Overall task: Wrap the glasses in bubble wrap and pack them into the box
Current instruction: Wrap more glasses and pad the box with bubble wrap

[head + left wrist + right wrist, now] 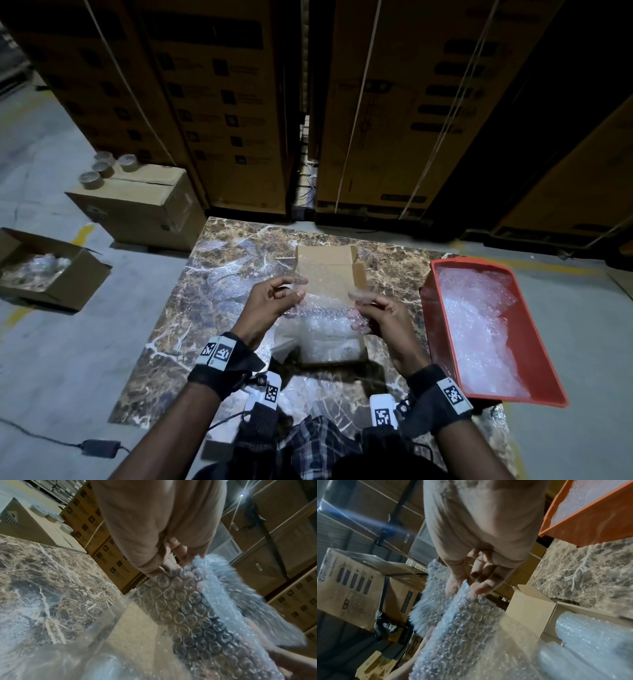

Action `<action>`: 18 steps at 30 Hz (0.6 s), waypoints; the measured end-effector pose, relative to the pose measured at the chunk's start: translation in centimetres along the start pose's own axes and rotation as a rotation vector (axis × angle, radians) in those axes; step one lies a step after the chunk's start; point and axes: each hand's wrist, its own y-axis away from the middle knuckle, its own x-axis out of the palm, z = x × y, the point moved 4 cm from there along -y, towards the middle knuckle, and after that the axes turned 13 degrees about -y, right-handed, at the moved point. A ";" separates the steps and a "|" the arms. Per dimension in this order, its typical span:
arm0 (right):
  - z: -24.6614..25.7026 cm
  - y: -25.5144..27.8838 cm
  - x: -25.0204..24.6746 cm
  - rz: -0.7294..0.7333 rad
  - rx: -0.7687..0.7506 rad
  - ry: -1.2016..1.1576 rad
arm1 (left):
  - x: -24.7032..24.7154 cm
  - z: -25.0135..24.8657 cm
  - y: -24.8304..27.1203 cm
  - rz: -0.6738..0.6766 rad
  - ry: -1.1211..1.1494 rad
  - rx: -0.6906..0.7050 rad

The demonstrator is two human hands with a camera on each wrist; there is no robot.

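Over the marble table [219,274] I hold a clear bubble wrap sheet [325,294] by its two side edges. My left hand [301,287] pinches the left edge between thumb and fingers, and my right hand [359,300] pinches the right edge. The sheet hangs above a small open cardboard box [358,274] with its far flap up. Inside the box lie bubble-wrapped bundles [590,631]; no bare glass shows. In the left wrist view the fingers [171,563] grip the bubble wrap [188,608]. The right wrist view shows fingertips [481,591] on the wrap's edge [462,628].
A red tray [438,342] full of bubble wrap sits at the table's right edge. On the floor to the left are an open carton [68,284] and a closed carton [144,209] with tape rolls [102,168]. Tall stacked cartons [239,102] stand behind the table.
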 end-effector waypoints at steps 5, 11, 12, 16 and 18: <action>0.1 -0.3 -0.3 -0.011 -0.001 -0.040 | -0.2 0.4 -0.6 0.002 -0.014 -0.057; 2.0 0.3 0.3 0.043 -0.173 0.133 | 0.0 1.9 -1.3 -0.019 0.061 -0.173; 2.2 0.4 0.4 0.047 -0.214 0.155 | 0.1 1.9 -1.3 -0.014 0.084 -0.191; 2.8 0.9 0.4 0.053 -0.340 0.225 | 1.1 1.1 -0.7 0.020 0.108 -0.186; 2.9 0.9 0.4 0.049 -0.375 0.270 | 1.6 1.1 -0.6 0.045 0.128 -0.189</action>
